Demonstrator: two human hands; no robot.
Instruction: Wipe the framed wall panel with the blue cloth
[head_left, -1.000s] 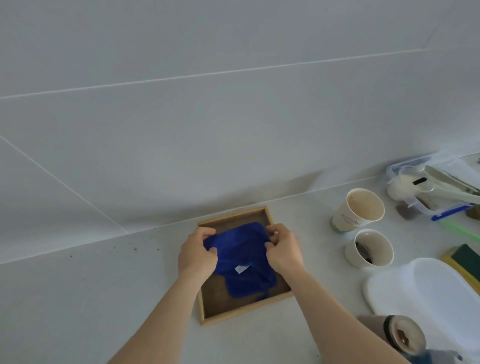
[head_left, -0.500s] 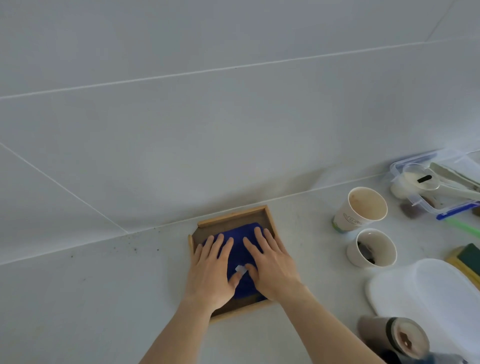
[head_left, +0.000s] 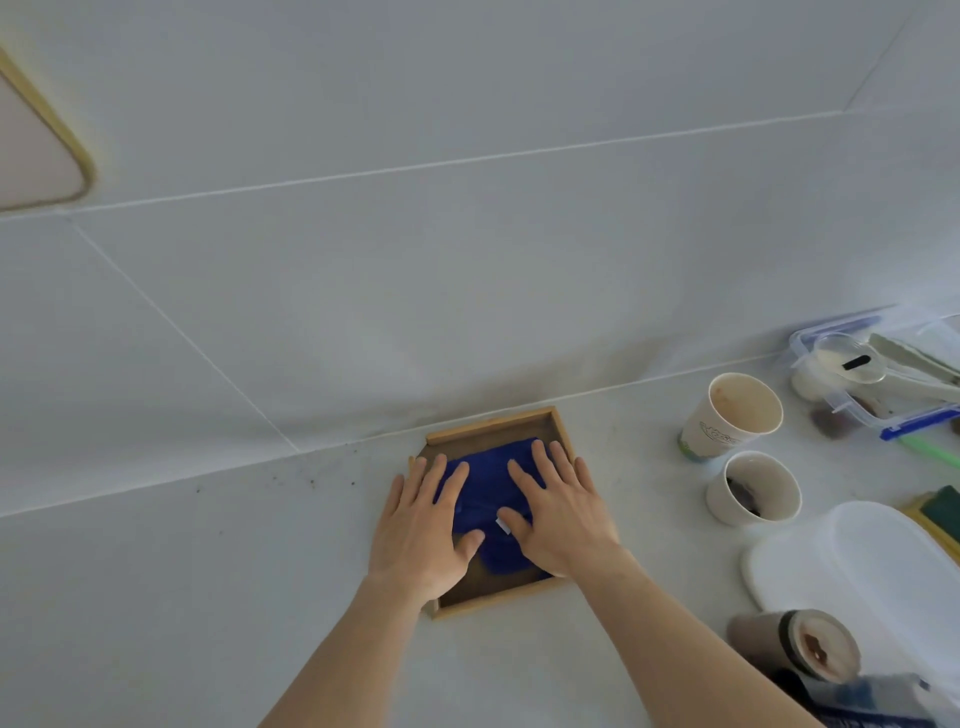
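The blue cloth lies folded in a shallow wooden tray on the white counter, against the wall. My left hand rests flat on the cloth's left part and on the tray's left rim, fingers spread. My right hand rests flat on the cloth's right part, its thumb next to a small white label. Neither hand grips the cloth. The framed wall panel, pale with a gold rounded frame, shows only as a corner at the upper left, far from both hands.
Right of the tray stand a paper cup and a white cup. Behind them is a clear container with utensils. A white oval lid, a sponge and a lying tumbler fill the right.
A second ago both hands pinched the cloth's upper edge; now they lie flat on it, fingers spread. The view has tilted, and the framed panel's corner has come into sight.
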